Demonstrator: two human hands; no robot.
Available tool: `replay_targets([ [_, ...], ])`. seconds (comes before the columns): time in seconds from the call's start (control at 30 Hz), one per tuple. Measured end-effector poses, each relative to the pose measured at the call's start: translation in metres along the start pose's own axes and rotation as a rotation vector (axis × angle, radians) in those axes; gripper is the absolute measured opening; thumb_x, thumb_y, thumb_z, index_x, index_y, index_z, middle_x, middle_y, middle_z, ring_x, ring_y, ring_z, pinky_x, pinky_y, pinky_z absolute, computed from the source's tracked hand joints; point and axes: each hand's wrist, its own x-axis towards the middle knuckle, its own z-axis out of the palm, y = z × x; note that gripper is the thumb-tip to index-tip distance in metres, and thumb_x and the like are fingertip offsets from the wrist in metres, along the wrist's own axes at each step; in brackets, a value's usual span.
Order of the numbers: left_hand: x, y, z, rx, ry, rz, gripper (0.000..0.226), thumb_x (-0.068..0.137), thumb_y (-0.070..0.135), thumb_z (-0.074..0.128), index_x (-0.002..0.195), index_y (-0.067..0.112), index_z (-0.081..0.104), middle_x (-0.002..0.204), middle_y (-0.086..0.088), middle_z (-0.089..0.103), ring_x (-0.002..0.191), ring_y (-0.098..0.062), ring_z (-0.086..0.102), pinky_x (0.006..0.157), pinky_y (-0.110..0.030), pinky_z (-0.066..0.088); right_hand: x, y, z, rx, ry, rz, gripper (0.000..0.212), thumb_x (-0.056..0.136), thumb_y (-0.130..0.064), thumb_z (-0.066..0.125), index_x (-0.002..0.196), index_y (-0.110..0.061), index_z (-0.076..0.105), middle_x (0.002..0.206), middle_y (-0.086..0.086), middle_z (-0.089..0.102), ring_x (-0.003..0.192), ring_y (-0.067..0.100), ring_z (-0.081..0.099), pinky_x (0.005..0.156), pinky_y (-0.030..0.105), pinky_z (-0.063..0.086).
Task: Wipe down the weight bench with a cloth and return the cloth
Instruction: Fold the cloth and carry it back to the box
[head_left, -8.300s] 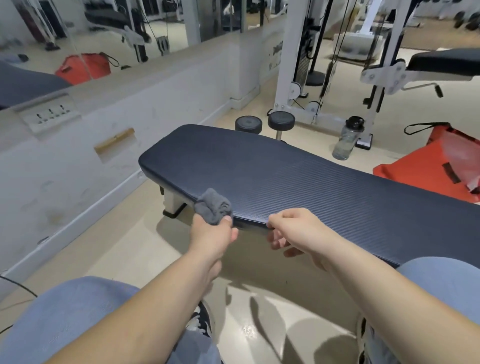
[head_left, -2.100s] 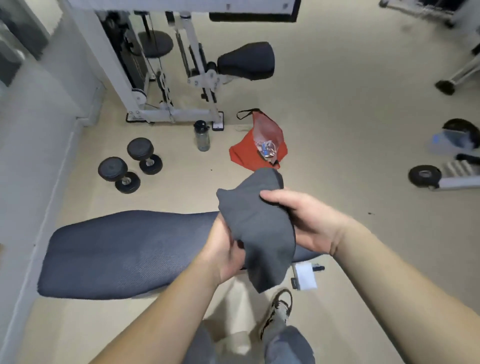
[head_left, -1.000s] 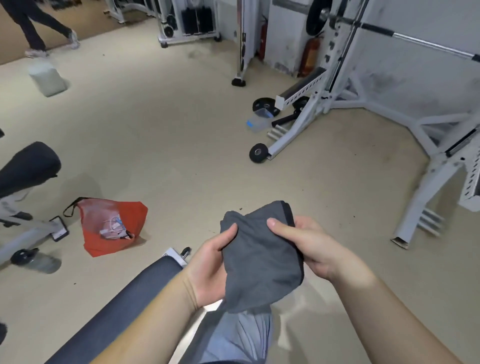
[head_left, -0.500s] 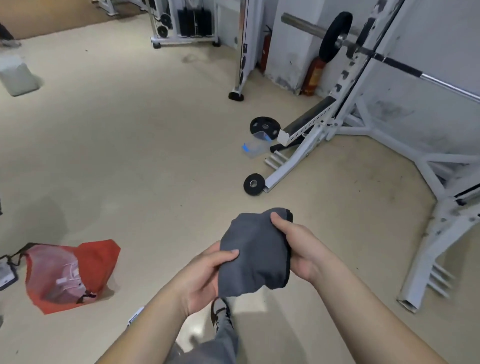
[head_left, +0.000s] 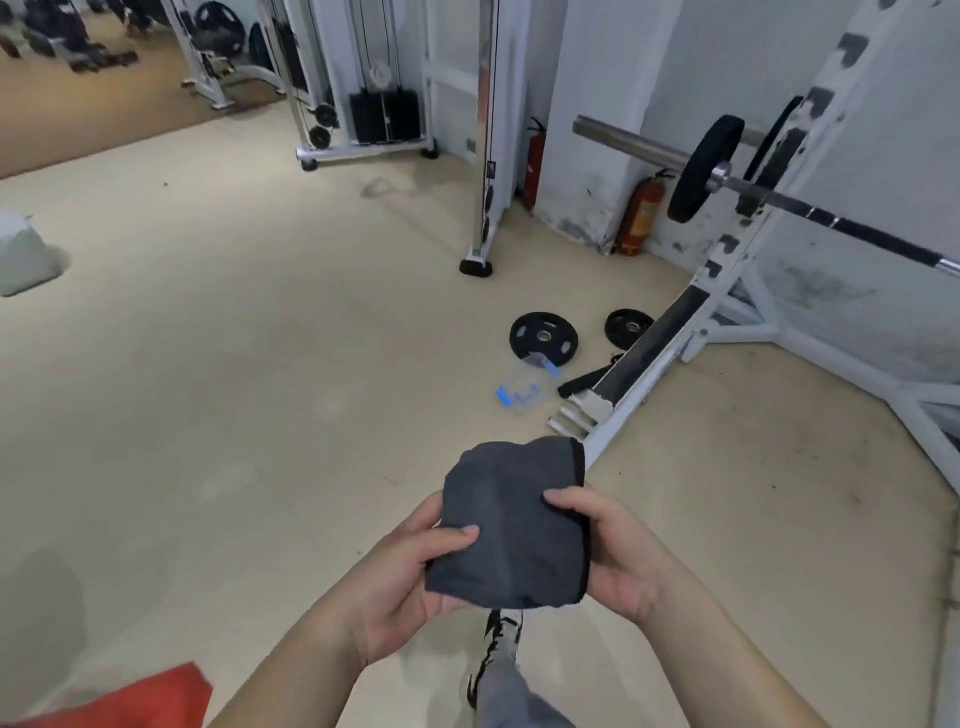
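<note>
Grey cloth: you gripped it with left hand and right hand; bench was unseen, wiping presumably finished, return outstanding.

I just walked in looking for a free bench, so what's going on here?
A person on the gym floor holds a dark grey cloth in both hands: the left hand grips its left side, the right hand its right side. A barbell rack, weight plates and a clear container lie ahead. The cloth is not yet put back.
</note>
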Motion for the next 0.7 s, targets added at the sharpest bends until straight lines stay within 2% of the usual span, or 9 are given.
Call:
replay_targets([
  [0.07,0.045,0.036,-0.008,0.035,0.016,-0.013,0.041,0.097,0.012,0.059,0.134,0.029,0.064,0.134,-0.004,0.068,0.124,-0.030,0.065,0.101,-0.052,0.053,0.046,-0.035,0.001,-0.027,-0.024,-0.038,0.049,0.094,-0.007,0.062,0.140,-0.020,0.059,0.135,0.013,0.068,0.125,0.034,0.065,0.103,0.051,0.052],
  [0.17,0.112,0.089,-0.027,0.085,0.127,-0.047,0.031,0.097,0.017,0.060,0.126,0.024,0.070,0.127,-0.006,0.072,0.118,-0.029,0.069,0.104,-0.054,0.051,0.109,-0.094,0.010,-0.084,-0.045,-0.067,0.049,0.097,-0.001,0.058,0.140,-0.026,0.057,0.134,0.009,0.070,0.123,0.032,0.067,0.098,0.049,0.055],
  [0.3,0.179,0.139,-0.057,0.180,0.347,-0.100,0.026,0.098,0.019,0.060,0.121,0.016,0.071,0.115,-0.013,0.076,0.107,-0.033,0.072,0.097,-0.051,0.057,0.171,-0.161,0.024,-0.158,0.035,-0.083,0.041,0.097,-0.005,0.062,0.130,-0.029,0.063,0.126,0.006,0.074,0.116,0.032,0.071,0.101,0.056,0.054],
  [0.33,0.195,0.154,-0.063,0.187,0.374,-0.116,0.025,0.097,0.019,0.061,0.120,0.015,0.070,0.113,-0.012,0.076,0.106,-0.033,0.073,0.096,-0.050,0.058,0.188,-0.178,0.027,-0.168,0.069,-0.082,0.037,0.098,-0.007,0.063,0.128,-0.027,0.065,0.124,0.008,0.075,0.113,0.032,0.072,0.098,0.055,0.057],
  [0.4,0.230,0.183,-0.075,0.220,0.373,-0.137,0.025,0.093,0.016,0.066,0.117,0.014,0.072,0.113,-0.011,0.076,0.105,-0.032,0.073,0.094,-0.050,0.059,0.220,-0.207,0.035,-0.190,0.128,-0.076,0.032,0.098,-0.011,0.064,0.126,-0.025,0.066,0.117,0.011,0.075,0.100,0.031,0.073,0.082,0.043,0.063],
  [0.47,0.268,0.212,-0.086,0.257,0.351,-0.144,0.023,0.091,0.016,0.069,0.113,0.015,0.074,0.112,-0.010,0.076,0.105,-0.031,0.073,0.091,-0.048,0.060,0.252,-0.230,0.041,-0.167,0.190,-0.066,0.026,0.100,-0.016,0.065,0.125,-0.024,0.067,0.112,0.012,0.074,0.092,0.028,0.071,0.071,0.036,0.061],
  [0.5,0.290,0.224,-0.092,0.280,0.341,-0.147,0.022,0.091,0.018,0.070,0.112,0.015,0.074,0.112,-0.009,0.077,0.103,-0.030,0.074,0.090,-0.046,0.061,0.269,-0.239,0.043,-0.138,0.220,-0.064,0.025,0.100,-0.018,0.065,0.125,-0.023,0.067,0.114,0.013,0.074,0.094,0.029,0.072,0.074,0.038,0.062],
  [0.6,0.358,0.262,-0.113,0.364,0.267,-0.191,0.027,0.093,0.032,0.069,0.112,0.013,0.072,0.112,-0.010,0.076,0.098,-0.024,0.074,0.088,-0.039,0.061,0.317,-0.263,0.048,-0.006,0.231,-0.065,0.029,0.100,-0.017,0.062,0.129,-0.020,0.066,0.125,0.016,0.073,0.116,0.036,0.069,0.101,0.052,0.055],
  [0.7,0.422,0.309,-0.131,0.318,0.072,-0.281,0.037,0.095,0.037,0.065,0.116,0.008,0.073,0.114,-0.011,0.075,0.099,-0.025,0.071,0.090,-0.039,0.056,0.359,-0.288,0.064,0.155,0.190,-0.086,0.039,0.092,-0.010,0.057,0.130,-0.013,0.066,0.131,0.019,0.070,0.124,0.041,0.064,0.111,0.062,0.043],
])
